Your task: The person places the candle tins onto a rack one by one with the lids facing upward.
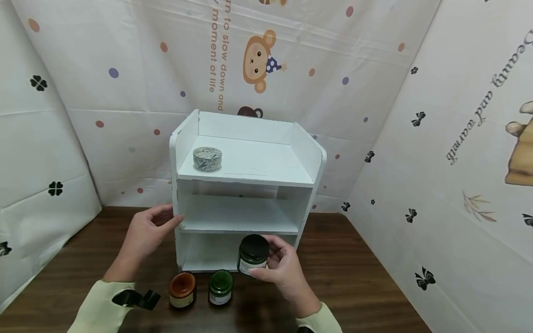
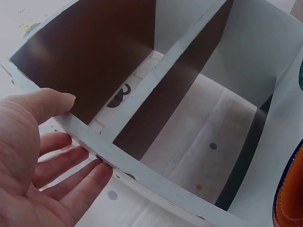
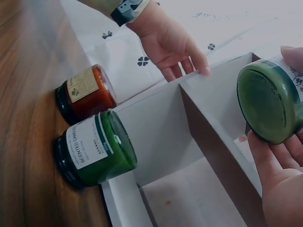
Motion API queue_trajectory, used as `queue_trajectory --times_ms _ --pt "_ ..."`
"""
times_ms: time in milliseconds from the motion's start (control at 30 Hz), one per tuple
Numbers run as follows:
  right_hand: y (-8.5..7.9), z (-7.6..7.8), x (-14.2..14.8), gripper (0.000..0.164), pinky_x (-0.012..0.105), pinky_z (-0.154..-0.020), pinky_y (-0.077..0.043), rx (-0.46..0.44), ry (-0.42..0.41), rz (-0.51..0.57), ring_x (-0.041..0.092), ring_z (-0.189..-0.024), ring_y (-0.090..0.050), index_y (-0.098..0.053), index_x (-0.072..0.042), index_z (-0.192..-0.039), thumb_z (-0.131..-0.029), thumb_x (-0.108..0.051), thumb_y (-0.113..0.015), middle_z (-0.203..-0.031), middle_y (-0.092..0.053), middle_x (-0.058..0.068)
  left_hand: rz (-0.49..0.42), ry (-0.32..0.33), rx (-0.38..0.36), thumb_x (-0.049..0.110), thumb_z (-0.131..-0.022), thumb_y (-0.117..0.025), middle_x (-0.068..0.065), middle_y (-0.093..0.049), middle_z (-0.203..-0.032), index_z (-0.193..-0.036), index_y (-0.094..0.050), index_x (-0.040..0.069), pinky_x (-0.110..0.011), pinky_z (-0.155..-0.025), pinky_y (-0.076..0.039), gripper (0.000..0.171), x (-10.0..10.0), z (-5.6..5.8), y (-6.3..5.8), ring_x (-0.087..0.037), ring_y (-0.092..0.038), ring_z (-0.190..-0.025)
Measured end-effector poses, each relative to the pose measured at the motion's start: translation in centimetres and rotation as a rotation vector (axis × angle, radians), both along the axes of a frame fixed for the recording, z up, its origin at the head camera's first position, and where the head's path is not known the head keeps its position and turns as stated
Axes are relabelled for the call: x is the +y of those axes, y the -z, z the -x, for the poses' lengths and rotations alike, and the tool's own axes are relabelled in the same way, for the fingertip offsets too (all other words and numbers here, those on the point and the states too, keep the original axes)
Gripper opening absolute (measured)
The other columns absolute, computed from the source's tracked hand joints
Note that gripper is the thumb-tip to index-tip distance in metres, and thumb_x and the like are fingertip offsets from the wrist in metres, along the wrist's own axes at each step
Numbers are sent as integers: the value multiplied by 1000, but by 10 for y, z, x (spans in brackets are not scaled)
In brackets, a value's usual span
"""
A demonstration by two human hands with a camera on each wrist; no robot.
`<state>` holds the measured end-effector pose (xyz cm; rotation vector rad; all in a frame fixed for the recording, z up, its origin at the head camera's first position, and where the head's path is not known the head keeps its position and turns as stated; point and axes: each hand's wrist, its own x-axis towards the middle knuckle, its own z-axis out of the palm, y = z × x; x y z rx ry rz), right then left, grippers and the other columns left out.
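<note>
My right hand (image 1: 283,266) holds a green glass scented candle jar (image 1: 252,266) in front of the shelf's lowest level, its black lid facing up. The right wrist view shows the base of this green jar (image 3: 265,101) between thumb and fingers. With the thumb on the front edge and fingers along the outside, my left hand (image 1: 145,231) grips the left side panel of a white shelf unit (image 1: 245,180). On the table before the shelf stand an orange candle jar (image 1: 182,289) and another green candle jar (image 1: 220,284), both resting on their dark lids.
A round tin (image 1: 207,158) with a grey leafy pattern sits at the left of the shelf's top level. The shelf stands on a dark wood table (image 1: 358,277). Printed white cloth (image 1: 137,83) hangs behind and at both sides.
</note>
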<state>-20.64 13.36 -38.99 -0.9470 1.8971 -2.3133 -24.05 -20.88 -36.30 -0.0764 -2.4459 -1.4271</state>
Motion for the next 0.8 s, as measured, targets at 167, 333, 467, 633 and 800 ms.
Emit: queue_trajectory --times_ms 167,333,467,633,800 --pt "-6 -1 -2 63 26 -96 -56 4 3 -24 11 -112 -66 -58 5 -129 -75 -1 -89 -121 -70 3 2 -10 -1 49 -94 -71 -21 -66 -136 -143 -60 7 -47 -93 -59 65 0 1 1 -38 -65 -121" --pt "-11 -1 -3 63 25 -94 -56 5 5 -20 11 -111 -66 -58 5 -129 -74 0 -89 -120 -70 2 -4 -2 -5 48 -94 -72 -22 -65 -137 -143 -59 6 -48 -93 -59 66 0 1 1 -39 -65 -121" --pt "-15 0 -4 62 25 -94 -56 0 -3 -12 11 -110 -67 -59 3 -127 -73 0 -89 -119 -70 2 -7 0 -12 50 -94 -71 -23 -64 -138 -144 -59 6 -51 -96 -57 68 1 1 2 -40 -64 -123" --pt "-19 0 -4 61 25 -95 -56 -16 -4 -17 11 -109 -67 -60 0 -127 -72 0 -89 -118 -70 1 -5 -5 -7 50 -94 -71 -23 -64 -138 -143 -59 6 -53 -97 -56 67 2 1 2 -41 -64 -123" --pt "-25 2 -3 62 24 -95 -56 -12 -21 -15 11 -108 -66 -58 1 -126 -72 0 -89 -118 -68 1 4 -12 4 49 -95 -71 -23 -65 -137 -142 -60 6 -52 -96 -57 65 1 0 2 -40 -64 -122"
